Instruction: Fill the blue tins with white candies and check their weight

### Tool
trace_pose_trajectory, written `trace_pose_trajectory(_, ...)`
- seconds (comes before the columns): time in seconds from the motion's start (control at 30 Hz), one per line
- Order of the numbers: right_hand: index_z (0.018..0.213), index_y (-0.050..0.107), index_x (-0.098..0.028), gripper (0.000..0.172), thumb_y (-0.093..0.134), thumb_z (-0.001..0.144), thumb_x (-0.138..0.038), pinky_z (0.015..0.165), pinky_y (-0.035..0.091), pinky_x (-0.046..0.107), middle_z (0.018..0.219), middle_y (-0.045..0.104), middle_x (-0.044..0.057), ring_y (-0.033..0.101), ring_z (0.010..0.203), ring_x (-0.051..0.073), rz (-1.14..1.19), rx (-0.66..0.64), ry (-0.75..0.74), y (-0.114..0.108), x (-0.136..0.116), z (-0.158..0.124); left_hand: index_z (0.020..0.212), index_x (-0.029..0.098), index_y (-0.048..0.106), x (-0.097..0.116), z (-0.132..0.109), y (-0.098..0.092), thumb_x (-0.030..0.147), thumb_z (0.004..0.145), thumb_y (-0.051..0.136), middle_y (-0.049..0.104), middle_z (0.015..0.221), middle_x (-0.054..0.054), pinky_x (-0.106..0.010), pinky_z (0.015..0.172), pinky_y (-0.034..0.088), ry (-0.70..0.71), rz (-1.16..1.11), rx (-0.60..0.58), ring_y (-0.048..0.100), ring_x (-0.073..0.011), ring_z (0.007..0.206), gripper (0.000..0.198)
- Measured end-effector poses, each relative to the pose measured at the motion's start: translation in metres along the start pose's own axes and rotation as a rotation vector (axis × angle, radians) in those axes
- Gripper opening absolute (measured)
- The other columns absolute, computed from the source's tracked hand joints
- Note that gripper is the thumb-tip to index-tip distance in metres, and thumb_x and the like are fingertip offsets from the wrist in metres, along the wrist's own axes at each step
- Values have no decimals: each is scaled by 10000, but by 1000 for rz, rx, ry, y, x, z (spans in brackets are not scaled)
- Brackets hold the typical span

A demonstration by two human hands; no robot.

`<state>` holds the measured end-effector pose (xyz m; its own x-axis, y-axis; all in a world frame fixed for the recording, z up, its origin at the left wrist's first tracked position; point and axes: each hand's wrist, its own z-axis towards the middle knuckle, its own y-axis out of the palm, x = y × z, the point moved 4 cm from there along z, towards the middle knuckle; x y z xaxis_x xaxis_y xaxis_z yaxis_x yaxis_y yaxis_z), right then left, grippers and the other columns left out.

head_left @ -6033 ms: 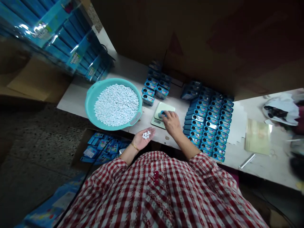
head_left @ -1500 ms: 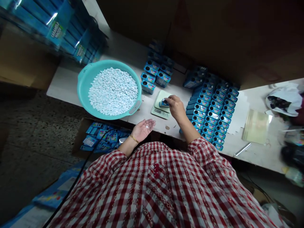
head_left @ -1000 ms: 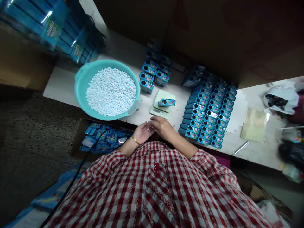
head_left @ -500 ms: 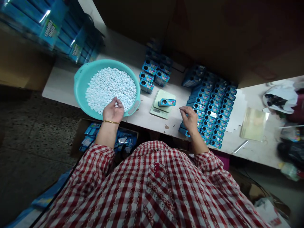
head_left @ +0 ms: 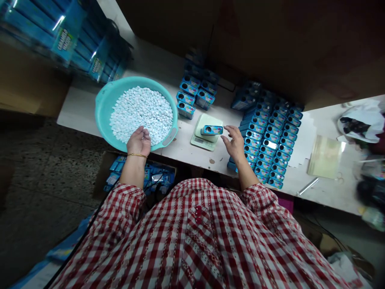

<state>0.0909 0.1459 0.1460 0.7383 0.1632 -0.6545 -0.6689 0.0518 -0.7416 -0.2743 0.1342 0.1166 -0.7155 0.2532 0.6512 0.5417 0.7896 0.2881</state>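
Note:
My left hand (head_left: 138,142) is palm up over the near edge of a turquoise basin (head_left: 104,104) of small white pieces (head_left: 141,112). Its fingers are curled, and whether anything lies in them is too small to tell. A blue tin (head_left: 213,130) with a dark round opening rests on a pale kitchen scale (head_left: 202,143). Just right of that tin, my right hand (head_left: 234,140) has thumb and fingers apart, with nothing between them. Rows of similar blue tins (head_left: 266,152) stand to its right.
More blue tins (head_left: 186,109) stand behind the scale. Large blue packs (head_left: 64,36) are at the upper left. A metal tube (head_left: 308,186) and a yellowish sheet (head_left: 325,156) lie on the right of the table (head_left: 80,108). Below the basin is a box of blue packets (head_left: 159,176).
My right hand has moved left to beside the tin on the scale, and its fingers have opened. My left hand has drawn back slightly toward the basin's near edge.

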Motion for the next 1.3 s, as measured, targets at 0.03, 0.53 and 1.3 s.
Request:
trace_pose_trajectory(0.03, 1153, 574, -218, 353, 562, 807, -287, 837, 492, 409, 1157, 549, 108, 533, 1053, 238, -1, -3, 10, 0, 2, -1, 764, 129, 558, 0, 2, -1, -59, 762, 398, 535, 672, -10, -95, 505, 414, 5, 7, 8, 539, -35, 562, 246)
trace_pose_trajectory(0.53, 1228, 474, -220, 499, 577, 742, -260, 786, 519, 380, 1237, 520, 108, 543, 1040, 224, 155, 9, 264, 22, 38, -25, 755, 122, 554, -10, 16, -9, 6, 720, 465, 527, 723, -29, -125, 613, 490, 79, 214, 96, 539, -41, 610, 150)
trace_pose_trajectory(1.3, 1189, 530, -199, 405, 534, 785, -211, 900, 426, 340, 1170, 534, 101, 503, 1085, 236, 3, -50, 42, 56, -12, 103, 935, 181, 633, -27, -6, -3, 252, 719, 582, 592, 1079, -92, -351, 930, 420, 758, 895, -96, 540, -210, 1063, 233)
